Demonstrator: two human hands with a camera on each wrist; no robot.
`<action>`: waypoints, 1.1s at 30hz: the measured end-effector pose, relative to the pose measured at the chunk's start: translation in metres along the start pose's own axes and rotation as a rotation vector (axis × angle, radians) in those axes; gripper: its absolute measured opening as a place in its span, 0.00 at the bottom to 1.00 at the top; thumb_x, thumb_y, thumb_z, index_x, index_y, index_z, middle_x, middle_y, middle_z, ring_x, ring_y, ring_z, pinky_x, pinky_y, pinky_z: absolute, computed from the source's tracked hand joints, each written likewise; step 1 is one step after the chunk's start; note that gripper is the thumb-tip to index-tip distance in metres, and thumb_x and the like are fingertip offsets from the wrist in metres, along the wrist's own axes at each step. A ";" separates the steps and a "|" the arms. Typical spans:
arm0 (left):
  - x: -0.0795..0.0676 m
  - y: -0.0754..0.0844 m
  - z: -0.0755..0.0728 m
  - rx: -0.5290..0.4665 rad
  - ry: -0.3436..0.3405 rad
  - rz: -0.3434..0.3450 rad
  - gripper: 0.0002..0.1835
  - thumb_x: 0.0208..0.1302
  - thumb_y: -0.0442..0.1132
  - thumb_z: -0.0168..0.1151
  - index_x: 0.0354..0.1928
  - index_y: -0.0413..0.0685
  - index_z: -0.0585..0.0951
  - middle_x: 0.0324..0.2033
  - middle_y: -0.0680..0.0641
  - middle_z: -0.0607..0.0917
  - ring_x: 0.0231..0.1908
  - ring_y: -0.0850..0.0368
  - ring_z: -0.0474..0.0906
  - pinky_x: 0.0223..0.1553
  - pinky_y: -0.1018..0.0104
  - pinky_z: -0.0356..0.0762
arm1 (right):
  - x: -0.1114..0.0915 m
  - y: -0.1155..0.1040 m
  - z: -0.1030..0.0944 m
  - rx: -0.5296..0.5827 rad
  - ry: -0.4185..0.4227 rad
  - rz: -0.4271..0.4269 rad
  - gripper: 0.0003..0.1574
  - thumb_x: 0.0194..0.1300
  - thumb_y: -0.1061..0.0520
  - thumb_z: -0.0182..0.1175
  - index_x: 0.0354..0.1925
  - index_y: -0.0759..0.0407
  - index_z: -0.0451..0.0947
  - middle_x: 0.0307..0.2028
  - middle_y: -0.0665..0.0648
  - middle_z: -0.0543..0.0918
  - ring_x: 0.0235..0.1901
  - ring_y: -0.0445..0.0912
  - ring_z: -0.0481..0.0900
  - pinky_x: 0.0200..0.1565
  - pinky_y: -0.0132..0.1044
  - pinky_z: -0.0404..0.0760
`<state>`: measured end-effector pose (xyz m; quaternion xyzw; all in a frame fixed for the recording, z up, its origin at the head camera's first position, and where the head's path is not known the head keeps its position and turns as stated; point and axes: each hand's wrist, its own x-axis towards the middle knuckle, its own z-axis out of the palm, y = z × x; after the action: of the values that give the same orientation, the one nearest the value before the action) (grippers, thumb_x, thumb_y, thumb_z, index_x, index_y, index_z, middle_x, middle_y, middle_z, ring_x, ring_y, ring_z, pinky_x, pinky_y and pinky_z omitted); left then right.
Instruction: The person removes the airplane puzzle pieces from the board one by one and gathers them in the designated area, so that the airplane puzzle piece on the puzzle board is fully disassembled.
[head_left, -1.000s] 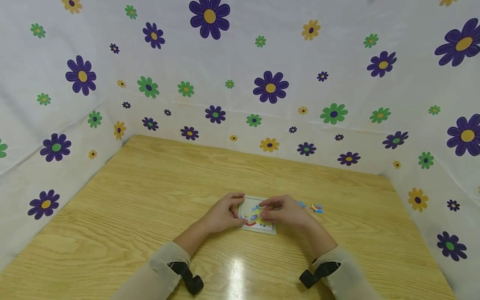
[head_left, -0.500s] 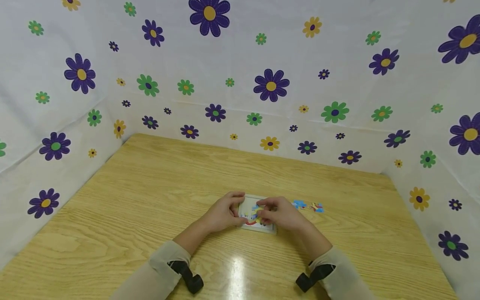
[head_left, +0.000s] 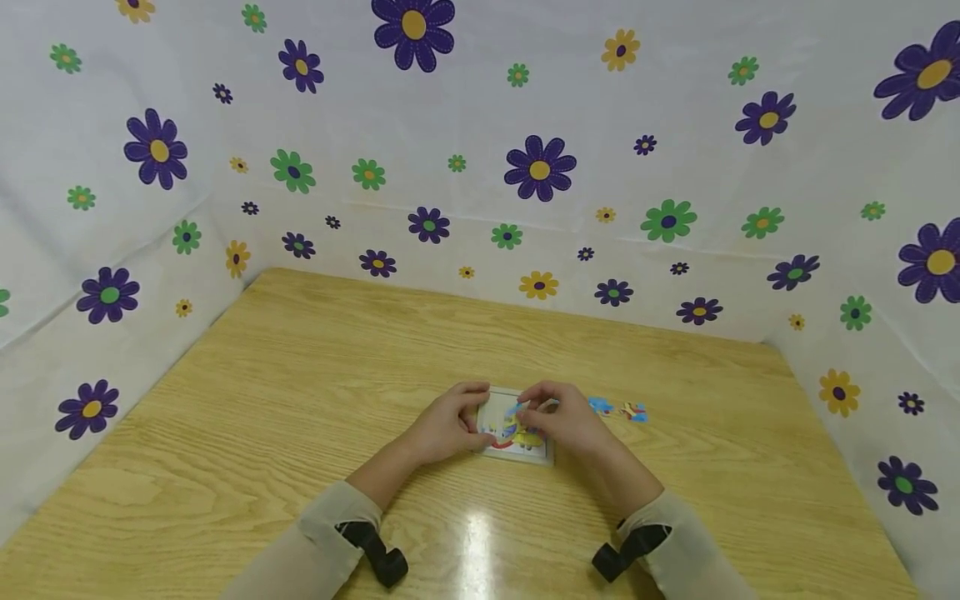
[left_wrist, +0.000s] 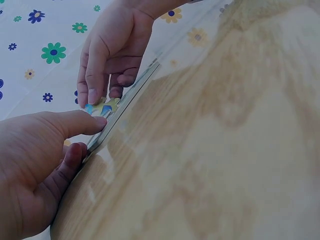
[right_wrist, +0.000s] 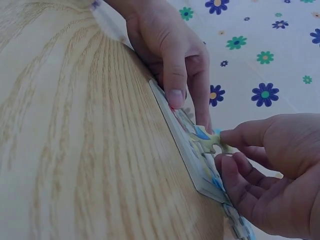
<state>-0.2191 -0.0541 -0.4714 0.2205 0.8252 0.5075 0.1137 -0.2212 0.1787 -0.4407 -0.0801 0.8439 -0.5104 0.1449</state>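
One left hand grips one tray, right hand one puzzle piece

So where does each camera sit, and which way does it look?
Head: on the person's head, looking forward and down at the puzzle board; left grip, right grip, forearms and sleeves show.
Left wrist: on that wrist, looking past the left grip toward the right grip; both show.
Right wrist: on the other wrist, looking at the puzzle piece the right grip holds; the left grip shows across the board.
Shared: both wrist views show both grips, the board and flowery cloth.
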 end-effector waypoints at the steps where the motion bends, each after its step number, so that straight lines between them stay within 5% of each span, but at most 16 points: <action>1: -0.001 -0.001 0.000 -0.001 0.003 0.001 0.39 0.58 0.38 0.74 0.70 0.33 0.69 0.72 0.46 0.67 0.35 0.61 0.76 0.34 0.75 0.76 | 0.000 -0.001 -0.001 0.002 -0.005 -0.002 0.12 0.67 0.59 0.65 0.47 0.65 0.80 0.36 0.58 0.80 0.29 0.45 0.80 0.33 0.34 0.82; 9: -0.006 -0.007 0.000 -0.004 0.024 -0.002 0.39 0.57 0.38 0.75 0.69 0.33 0.70 0.71 0.46 0.68 0.33 0.63 0.76 0.34 0.75 0.76 | -0.010 0.001 -0.010 0.056 -0.102 -0.004 0.16 0.68 0.62 0.63 0.52 0.67 0.77 0.38 0.61 0.80 0.36 0.45 0.84 0.41 0.36 0.86; 17: -0.002 -0.004 0.003 -0.026 -0.005 0.006 0.40 0.58 0.37 0.75 0.70 0.33 0.69 0.72 0.45 0.67 0.34 0.62 0.76 0.33 0.75 0.76 | -0.025 0.009 -0.030 0.023 -0.105 0.002 0.17 0.68 0.59 0.64 0.53 0.64 0.82 0.41 0.60 0.80 0.40 0.45 0.80 0.43 0.33 0.85; 33: 0.002 -0.002 0.001 -0.027 0.003 0.009 0.40 0.57 0.36 0.75 0.70 0.33 0.68 0.72 0.46 0.67 0.33 0.61 0.75 0.33 0.75 0.75 | -0.036 0.028 -0.058 -0.013 0.007 0.075 0.25 0.63 0.52 0.70 0.55 0.61 0.80 0.46 0.59 0.83 0.47 0.48 0.79 0.45 0.32 0.81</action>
<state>-0.2208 -0.0529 -0.4737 0.2218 0.8174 0.5195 0.1129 -0.2056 0.2508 -0.4340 -0.0476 0.8500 -0.4994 0.1606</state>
